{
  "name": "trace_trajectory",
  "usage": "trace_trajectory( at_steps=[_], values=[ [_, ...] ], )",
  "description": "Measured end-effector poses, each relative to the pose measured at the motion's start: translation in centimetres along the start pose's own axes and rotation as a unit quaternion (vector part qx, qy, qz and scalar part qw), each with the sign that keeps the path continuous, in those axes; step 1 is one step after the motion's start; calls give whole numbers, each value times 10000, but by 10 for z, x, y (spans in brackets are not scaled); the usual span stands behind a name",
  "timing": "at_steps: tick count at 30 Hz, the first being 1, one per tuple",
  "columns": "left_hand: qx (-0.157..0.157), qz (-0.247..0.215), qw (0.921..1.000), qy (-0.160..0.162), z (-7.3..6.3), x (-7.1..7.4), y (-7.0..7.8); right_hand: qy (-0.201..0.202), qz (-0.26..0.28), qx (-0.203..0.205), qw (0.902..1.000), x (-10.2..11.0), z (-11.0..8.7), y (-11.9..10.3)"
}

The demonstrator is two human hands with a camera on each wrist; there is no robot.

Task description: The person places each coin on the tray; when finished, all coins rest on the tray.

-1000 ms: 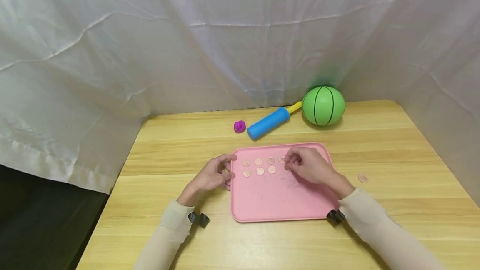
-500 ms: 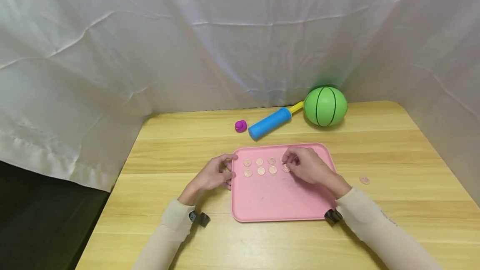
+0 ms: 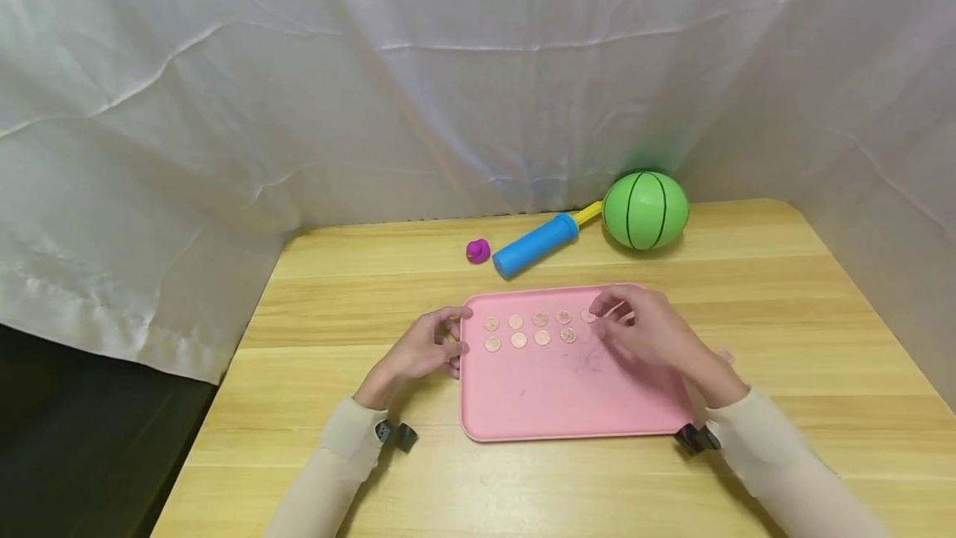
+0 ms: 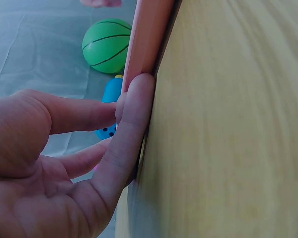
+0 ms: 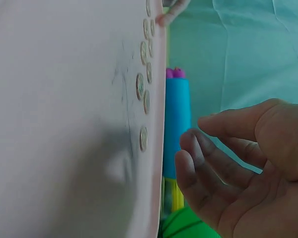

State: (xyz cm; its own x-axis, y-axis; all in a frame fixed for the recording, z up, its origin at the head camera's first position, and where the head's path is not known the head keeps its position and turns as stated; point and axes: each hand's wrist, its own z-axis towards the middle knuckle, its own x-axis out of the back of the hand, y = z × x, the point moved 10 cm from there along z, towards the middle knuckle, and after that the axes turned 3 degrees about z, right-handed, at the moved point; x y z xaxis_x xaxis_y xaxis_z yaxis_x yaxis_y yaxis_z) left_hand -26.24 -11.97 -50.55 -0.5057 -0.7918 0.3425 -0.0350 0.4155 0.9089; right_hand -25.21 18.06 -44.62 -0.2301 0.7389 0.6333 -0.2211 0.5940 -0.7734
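My left hand [image 3: 426, 347] grips the left edge of a pink tray [image 3: 568, 405], its thumb at the rim. In the left wrist view, one finger of that hand [image 4: 84, 168] lies along the tray's outer side [image 4: 146, 39]. Several copper-coloured coins lie in two rows on the tray, among them a coin [image 3: 568, 335] at the right end of the near row and a coin [image 3: 588, 315] at the right end of the far row. My right hand [image 3: 646, 326] hovers over the tray's right part, fingertips beside that far-row coin. In the right wrist view its loosely bent fingers [image 5: 186, 168] hold nothing.
Behind the tray are a purple rubber duck [image 3: 478, 251], a blue hand pump [image 3: 534, 247] with a yellow end, and a green ball [image 3: 646, 211]. Another coin [image 3: 725, 354] lies on the wooden table right of the tray, partly hidden by my right wrist. A pale curtain [image 3: 478, 90] hangs behind.
My right hand has let go of the coin at the near row's right end and moved right. The far row's last coin, hidden before, now shows. My left hand has stayed at the tray.
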Motion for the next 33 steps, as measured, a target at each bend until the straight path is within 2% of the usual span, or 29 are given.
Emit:
trace_trajectory(
  at_steps=[9,16,24,33],
  values=[
    [5,-63,10000,17,0,1,-1,87,-41,-36,9999,12,-18,11],
    [-15,-54,10000,-1,1,0,1,287,-399,-465,9977,37,-40,38],
    [44,-72,10000,-17,-1,-1,-1,528,-712,-443,9951,70,-59,68],
    [39,-97,9999,-8,-1,-2,2,481,-721,-534,9948,82,-75,95]
  ],
)
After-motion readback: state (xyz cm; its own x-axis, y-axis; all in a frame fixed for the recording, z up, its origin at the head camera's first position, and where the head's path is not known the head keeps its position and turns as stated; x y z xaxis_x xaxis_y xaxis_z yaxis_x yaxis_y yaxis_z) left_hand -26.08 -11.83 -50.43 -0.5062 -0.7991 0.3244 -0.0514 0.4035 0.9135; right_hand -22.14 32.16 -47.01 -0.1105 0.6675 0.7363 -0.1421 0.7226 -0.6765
